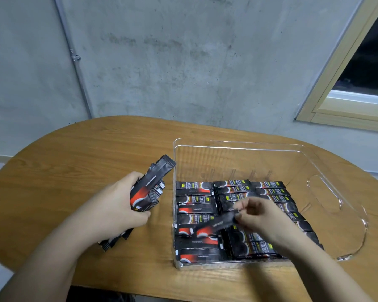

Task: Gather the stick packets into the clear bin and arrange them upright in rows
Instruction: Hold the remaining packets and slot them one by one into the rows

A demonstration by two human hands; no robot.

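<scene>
A clear bin (336,192) stands on the wooden table (74,153) and holds several black and red stick packets (194,199) packed in rows across its near half. Left of the bin, my left hand (116,205) grips a bundle of stick packets (151,184) that juts up and to the right, its top close to the bin's left wall. Over the packed rows, my right hand (260,216) pinches one end of a single stick packet (214,227), which lies slanted down to the left inside the bin.
The bin's far half and right side, with a cut-out handle (324,192), hold no packets. A grey concrete wall (183,62) rises behind the table, with a window frame (347,110) at the right. The table's rounded front edge runs under my forearms.
</scene>
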